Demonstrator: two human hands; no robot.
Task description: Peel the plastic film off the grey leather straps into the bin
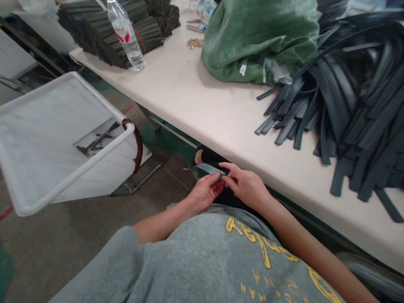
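Note:
A dark grey strap [205, 168] curves in a loop in front of my body, below the table edge. Near its end, my left hand [206, 192] pinches it between thumb and fingers. My right hand [248, 185] meets the left from the other side, thumb and index finger closed on the same strap end. What lies right between the fingertips is too small to make out. On the table to the right, a large pile of similar dark straps [344, 101] hangs toward the front edge.
The pale table [189, 101] bears a green sack [259, 38], a water bottle [129, 40], stacked bundles of dark strips [94, 33] and small gold-coloured pieces [195, 43]. A white bin [69, 185] stands at the left, with a few dark strips inside.

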